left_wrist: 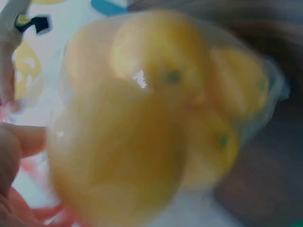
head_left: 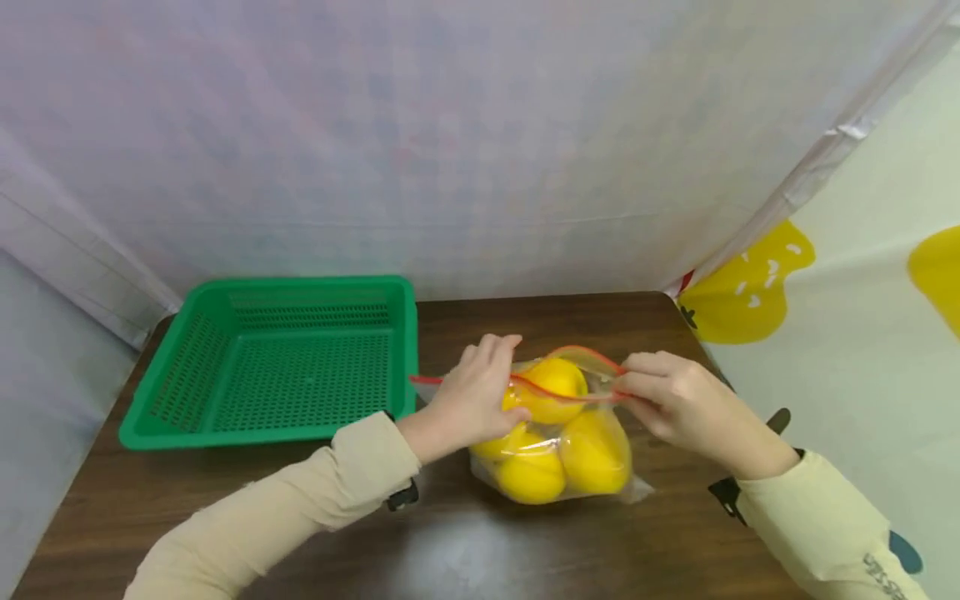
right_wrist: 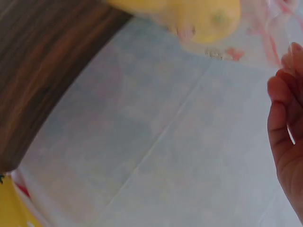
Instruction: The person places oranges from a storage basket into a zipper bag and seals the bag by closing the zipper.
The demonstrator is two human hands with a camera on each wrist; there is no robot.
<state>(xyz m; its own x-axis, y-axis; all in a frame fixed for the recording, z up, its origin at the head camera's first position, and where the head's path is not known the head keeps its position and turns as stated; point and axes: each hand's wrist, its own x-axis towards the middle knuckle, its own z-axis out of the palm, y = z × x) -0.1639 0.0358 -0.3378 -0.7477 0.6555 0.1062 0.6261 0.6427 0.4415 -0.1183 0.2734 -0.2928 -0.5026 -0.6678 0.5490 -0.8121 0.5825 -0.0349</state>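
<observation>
A clear zip bag (head_left: 525,497) with a red-edged mouth stands on the table, with several yellow lemon-like fruits (head_left: 596,450) inside. My left hand (head_left: 472,396) grips the bag's left side at the red edge, its thumb against the plastic over a fruit. In the left wrist view, one large blurred fruit (left_wrist: 116,156) fills the space near the thumb, and green stem ends show on other fruits. My right hand (head_left: 671,400) pinches the right end of the red edge. Between the hands the mouth gapes. In the right wrist view, curled right-hand fingers (right_wrist: 281,106) meet the bag's edge.
A green plastic basket (head_left: 412,358) with slotted sides stands on the left of the dark wooden table (head_left: 600,317); no fruit lies in it. A pale curtain (head_left: 480,150) hangs behind the table. On the right hangs a white cloth with yellow prints (head_left: 750,292).
</observation>
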